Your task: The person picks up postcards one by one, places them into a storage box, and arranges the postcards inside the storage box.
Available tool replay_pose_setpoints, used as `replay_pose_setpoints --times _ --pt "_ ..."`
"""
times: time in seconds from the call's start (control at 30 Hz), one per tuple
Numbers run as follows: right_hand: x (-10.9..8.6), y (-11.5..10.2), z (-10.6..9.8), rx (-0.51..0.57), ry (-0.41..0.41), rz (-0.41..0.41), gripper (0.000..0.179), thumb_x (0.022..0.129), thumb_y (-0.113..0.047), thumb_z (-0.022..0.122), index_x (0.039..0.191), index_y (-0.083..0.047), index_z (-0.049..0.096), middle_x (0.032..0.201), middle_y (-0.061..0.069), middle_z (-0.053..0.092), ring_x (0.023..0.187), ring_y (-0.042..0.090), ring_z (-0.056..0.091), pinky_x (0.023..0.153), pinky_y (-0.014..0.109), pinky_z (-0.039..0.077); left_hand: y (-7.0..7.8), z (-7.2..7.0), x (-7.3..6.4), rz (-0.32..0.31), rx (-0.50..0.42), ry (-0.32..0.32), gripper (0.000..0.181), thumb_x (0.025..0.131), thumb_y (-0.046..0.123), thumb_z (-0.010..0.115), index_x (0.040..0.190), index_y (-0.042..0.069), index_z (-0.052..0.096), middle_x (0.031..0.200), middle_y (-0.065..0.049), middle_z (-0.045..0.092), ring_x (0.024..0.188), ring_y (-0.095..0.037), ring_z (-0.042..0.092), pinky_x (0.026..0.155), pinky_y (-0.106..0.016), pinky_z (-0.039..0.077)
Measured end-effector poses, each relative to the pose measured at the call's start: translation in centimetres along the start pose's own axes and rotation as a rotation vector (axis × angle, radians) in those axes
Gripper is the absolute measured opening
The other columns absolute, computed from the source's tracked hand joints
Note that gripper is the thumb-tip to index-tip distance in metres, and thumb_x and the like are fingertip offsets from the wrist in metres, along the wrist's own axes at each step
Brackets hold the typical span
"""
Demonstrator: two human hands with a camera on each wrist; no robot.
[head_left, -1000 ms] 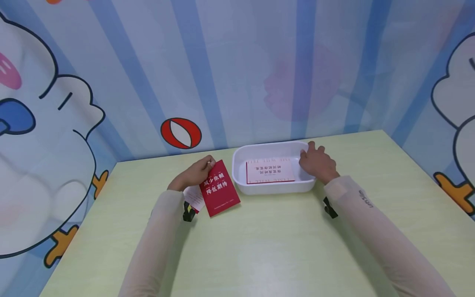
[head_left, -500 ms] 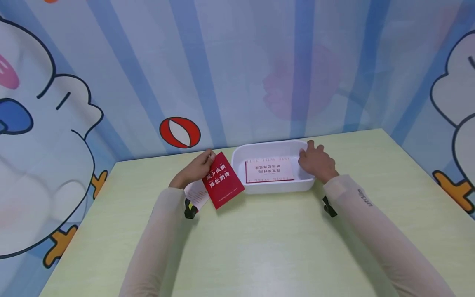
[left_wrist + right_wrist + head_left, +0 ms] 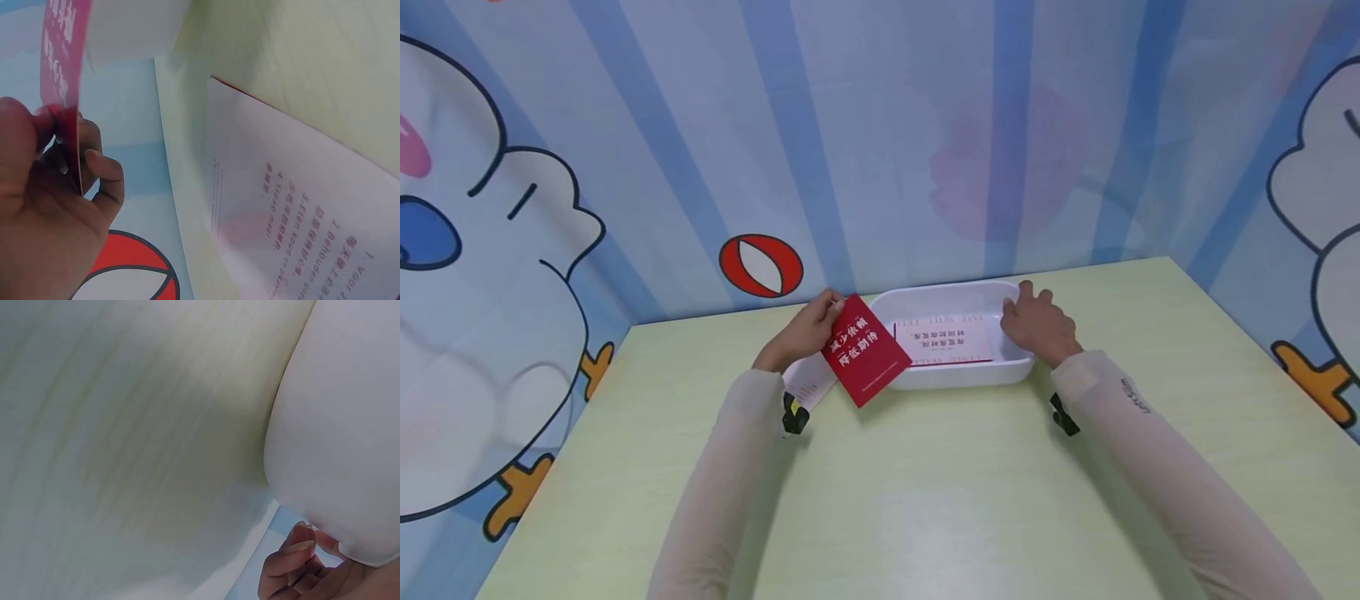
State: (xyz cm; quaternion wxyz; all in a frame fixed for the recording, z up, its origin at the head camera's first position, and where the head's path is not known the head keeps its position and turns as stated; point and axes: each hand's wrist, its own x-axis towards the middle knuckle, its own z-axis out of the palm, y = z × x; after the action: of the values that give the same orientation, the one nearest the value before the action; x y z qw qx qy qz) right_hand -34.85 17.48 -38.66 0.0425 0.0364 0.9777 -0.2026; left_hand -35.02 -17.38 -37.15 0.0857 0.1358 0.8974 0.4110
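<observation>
My left hand (image 3: 805, 329) pinches a red card (image 3: 867, 354) with white Chinese lettering by its upper left edge. The card is tilted, its right corner overlapping the left end of a white plastic tray (image 3: 962, 378). In the left wrist view, the thumb and fingers press on both faces of the card. Inside the tray lies a white printed card (image 3: 943, 342) with a red edge. My right hand (image 3: 1043, 325) grips the tray's right end, thumb over the rim; the right wrist view shows curled fingers (image 3: 290, 559) at its outer wall.
Another white printed card (image 3: 294, 200) lies on the pale table (image 3: 925, 483), partly hidden by the left hand and red card in the head view. A blue striped backdrop (image 3: 895, 150) with cartoon figures rises behind the table's back edge.
My left hand has carried the red card to the right and away from me, up to the tray's left end, turning it somewhat. The right hand keeps its hold on the tray.
</observation>
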Motion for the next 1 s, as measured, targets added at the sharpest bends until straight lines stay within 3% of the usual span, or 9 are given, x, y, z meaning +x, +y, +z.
replay_pose_setpoints --times 0.2,0.8,1.0 --pt "0.0 -0.1 0.0 0.002 0.0 0.002 0.063 0.105 -0.036 0.02 0.154 0.003 0.013 0.142 0.037 0.034 0.112 0.049 0.055 0.096 0.065 0.046 0.3 0.3 0.6 0.024 -0.026 0.024 0.029 0.109 0.027 0.032 0.123 0.004 0.042 0.112 -0.017 0.055 0.091 -0.019 0.061 0.072 -0.026 0.054" --pt "0.0 -0.1 -0.1 -0.005 0.0 0.022 0.063 0.105 -0.036 0.022 0.154 0.003 0.014 0.142 0.036 0.035 0.113 0.048 0.056 0.097 0.064 0.046 2.5 2.2 2.7 -0.005 -0.17 0.05 0.036 0.108 0.025 0.038 0.14 0.008 0.033 0.128 -0.016 0.055 0.108 -0.027 0.062 0.092 -0.038 0.057" --pt "0.0 -0.1 -0.1 0.0 -0.003 0.016 0.063 0.105 -0.036 0.022 0.153 0.004 0.015 0.14 0.036 0.036 0.112 0.048 0.056 0.097 0.065 0.046 3.3 2.9 2.9 0.016 -0.177 0.049 0.044 0.109 0.023 0.037 0.15 0.014 0.025 0.118 -0.016 0.057 0.101 -0.024 0.062 0.085 -0.033 0.057"
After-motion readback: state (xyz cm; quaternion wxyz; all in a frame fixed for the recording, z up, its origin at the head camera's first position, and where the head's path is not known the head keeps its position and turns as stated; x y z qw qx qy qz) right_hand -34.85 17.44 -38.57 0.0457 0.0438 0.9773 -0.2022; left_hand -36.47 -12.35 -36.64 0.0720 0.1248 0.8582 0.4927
